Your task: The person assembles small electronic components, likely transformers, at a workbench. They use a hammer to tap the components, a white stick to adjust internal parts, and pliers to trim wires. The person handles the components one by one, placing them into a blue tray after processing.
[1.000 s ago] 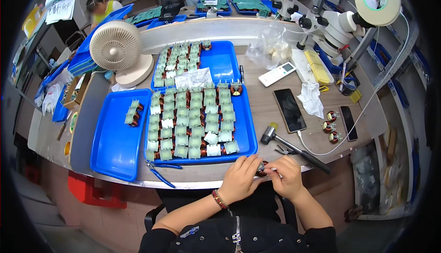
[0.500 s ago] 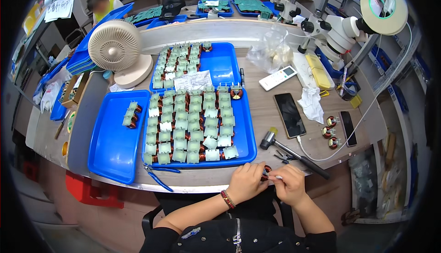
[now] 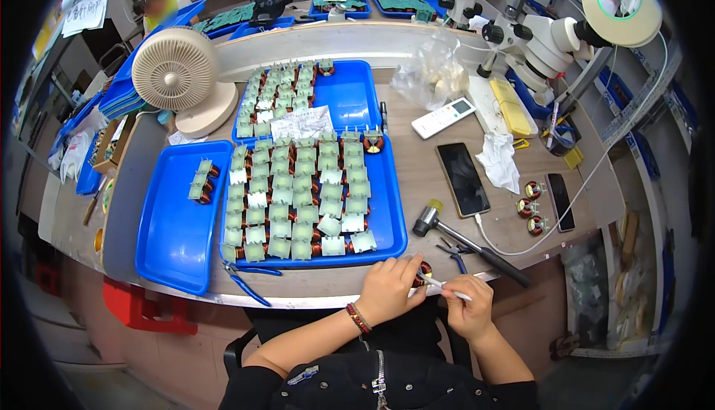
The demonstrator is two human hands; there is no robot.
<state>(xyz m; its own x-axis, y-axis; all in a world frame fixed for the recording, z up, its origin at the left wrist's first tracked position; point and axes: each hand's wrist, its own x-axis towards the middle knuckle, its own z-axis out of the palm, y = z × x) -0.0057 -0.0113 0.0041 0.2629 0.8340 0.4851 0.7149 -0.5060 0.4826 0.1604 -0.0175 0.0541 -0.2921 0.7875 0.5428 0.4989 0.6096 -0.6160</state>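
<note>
fingers of left hand (image 3: pixel 387 289) grip a copper coil (image 3: pixel 424 271), right hand (image 3: pixel 468 307) a white tool (image 3: pixel 445 285), beside coil-filled blue tray (image 3: pixel 391 209).

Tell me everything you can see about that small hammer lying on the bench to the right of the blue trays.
The hammer lies flat on the brown bench top, no hand on it. It has a small dark metal-looking head with a yellowish tip at its upper left, close to the right edge of the middle blue tray. Its long black handle runs down to the right, ending near the bench's front edge. A white cable crosses it, and the dark phone lies just above its head.
</note>
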